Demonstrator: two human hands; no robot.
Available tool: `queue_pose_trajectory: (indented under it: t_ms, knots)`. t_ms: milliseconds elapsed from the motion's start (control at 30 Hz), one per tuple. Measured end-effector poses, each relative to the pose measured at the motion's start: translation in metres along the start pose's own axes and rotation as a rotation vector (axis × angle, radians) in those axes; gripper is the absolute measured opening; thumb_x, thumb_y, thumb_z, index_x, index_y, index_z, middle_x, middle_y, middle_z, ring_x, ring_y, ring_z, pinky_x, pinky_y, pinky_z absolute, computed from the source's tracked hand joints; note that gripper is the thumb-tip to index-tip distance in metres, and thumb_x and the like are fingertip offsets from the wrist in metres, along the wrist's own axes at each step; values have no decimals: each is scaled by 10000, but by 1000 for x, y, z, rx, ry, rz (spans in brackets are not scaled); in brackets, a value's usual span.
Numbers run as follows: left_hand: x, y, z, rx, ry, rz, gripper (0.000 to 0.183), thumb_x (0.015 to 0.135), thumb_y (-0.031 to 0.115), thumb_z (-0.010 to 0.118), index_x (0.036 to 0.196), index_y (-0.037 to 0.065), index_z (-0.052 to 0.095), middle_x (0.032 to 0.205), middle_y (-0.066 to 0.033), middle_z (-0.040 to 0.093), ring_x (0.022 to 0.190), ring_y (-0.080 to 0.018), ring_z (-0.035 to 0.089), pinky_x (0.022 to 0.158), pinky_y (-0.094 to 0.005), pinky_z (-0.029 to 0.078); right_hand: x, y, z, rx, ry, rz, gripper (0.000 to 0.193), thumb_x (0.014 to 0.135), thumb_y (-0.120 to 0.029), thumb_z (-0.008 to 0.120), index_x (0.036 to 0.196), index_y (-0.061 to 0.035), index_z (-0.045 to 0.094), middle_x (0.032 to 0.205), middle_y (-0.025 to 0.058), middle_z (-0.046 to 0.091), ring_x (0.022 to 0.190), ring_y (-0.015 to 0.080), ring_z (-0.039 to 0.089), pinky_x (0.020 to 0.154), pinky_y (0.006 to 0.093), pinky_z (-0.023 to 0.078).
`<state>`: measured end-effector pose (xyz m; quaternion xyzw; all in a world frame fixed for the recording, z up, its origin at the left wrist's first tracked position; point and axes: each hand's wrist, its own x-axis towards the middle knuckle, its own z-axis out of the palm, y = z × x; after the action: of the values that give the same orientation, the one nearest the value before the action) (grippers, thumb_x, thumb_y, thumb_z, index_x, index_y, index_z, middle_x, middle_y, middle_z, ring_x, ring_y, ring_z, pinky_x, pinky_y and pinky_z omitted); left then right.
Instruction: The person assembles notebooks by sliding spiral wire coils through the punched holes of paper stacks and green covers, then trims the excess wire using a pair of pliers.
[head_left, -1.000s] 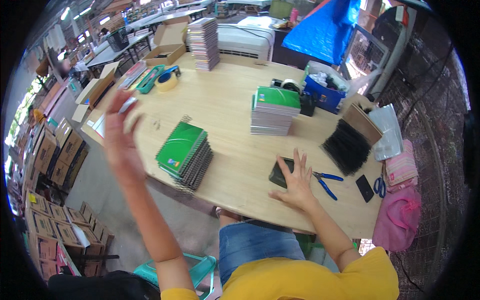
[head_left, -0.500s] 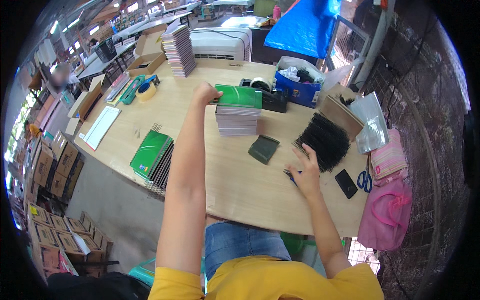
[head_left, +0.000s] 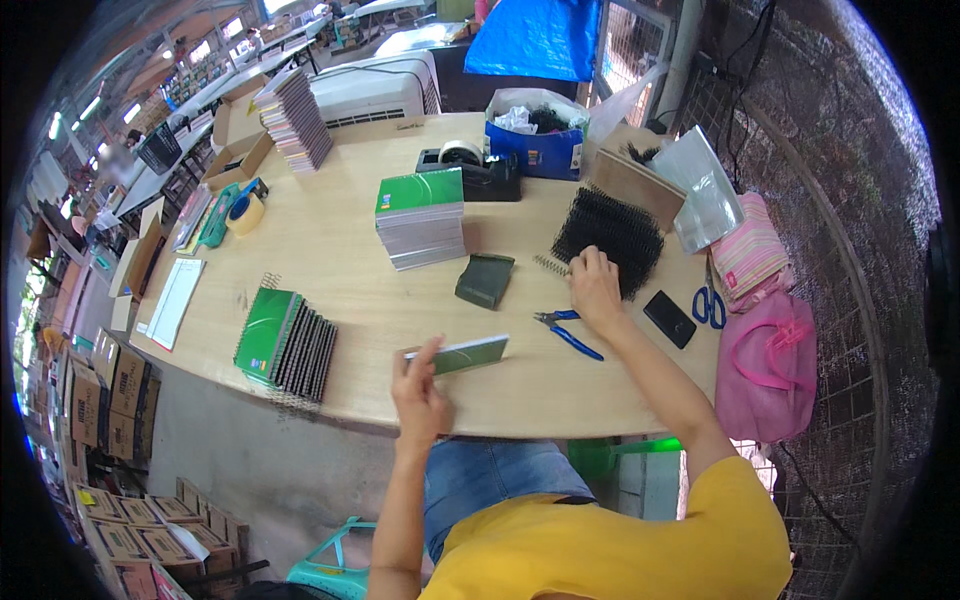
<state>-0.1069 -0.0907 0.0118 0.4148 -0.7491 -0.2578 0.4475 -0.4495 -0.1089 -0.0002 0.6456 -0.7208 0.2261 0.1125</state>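
Note:
My left hand (head_left: 418, 392) grips a thin green notebook (head_left: 472, 355) by its left end, tilted up on edge above the near part of the table. At the black spiral binding coils (head_left: 612, 238), my right hand (head_left: 597, 290) has its fingers pinched on one coil (head_left: 550, 265), whose end sticks out to the left. Nearer me lie blue-handled cutting pliers (head_left: 572, 336), touched by neither hand. A stack of green-topped notebooks (head_left: 422, 225) stands farther back. At the left edge sit spiral-bound green notebooks (head_left: 268, 340). A dark green flat piece (head_left: 485, 281) lies mid-table.
A black phone (head_left: 669, 319) and blue scissors (head_left: 709, 305) lie right of my right hand, with a pink bag (head_left: 768, 370) at the edge. Behind are a tape dispenser (head_left: 490, 180) and a blue box (head_left: 535, 150). A tall notebook pile (head_left: 295, 125) stands back left.
My left hand has brought a notebook from the stack down toward me. My right hand has left the pliers and closed on a coil. The view has shifted right.

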Motion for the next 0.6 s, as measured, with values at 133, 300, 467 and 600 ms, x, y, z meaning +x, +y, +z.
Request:
queue_pose_trajectory:
  t_ms: [133, 300, 467, 600]
  knots:
    - [-6, 4, 32, -100, 94, 4, 386, 882, -81, 533, 1220, 74, 637, 1061, -175, 557, 948, -319, 594, 816, -370, 507, -12, -3, -29, 272, -45, -63, 348, 913, -37, 582, 1257, -41, 526, 1047, 177, 568, 935, 379, 619, 847, 487, 502]
    - [-6, 2, 44, -134, 130, -77, 174, 939, 87, 656, 1111, 64, 641, 1072, -163, 545, 981, -325, 572, 852, -409, 483, -13, -3, -45, -16, -303, -56, 309, 913, -93, 616, 1219, -66, 651, 1118, 151, 656, 1050, 317, 641, 923, 471, 513]
    - [-4, 3, 48, -185, 141, -99, 149, 924, 74, 670, 1069, 57, 642, 1060, -154, 542, 976, -330, 558, 840, -416, 474, -11, 17, -27, -93, 142, -309, 320, 884, -111, 650, 1200, -109, 704, 1293, 144, 655, 1115, 300, 644, 1067, 486, 445]
    - [-1, 0, 47, -168, 153, -59, 139, 917, 61, 669, 1054, 51, 641, 1044, -147, 545, 975, -327, 560, 840, -411, 472, -10, 15, -33, 68, 107, -376, 374, 861, -95, 674, 1232, -126, 705, 1205, 149, 681, 1017, 302, 664, 977, 441, 493]
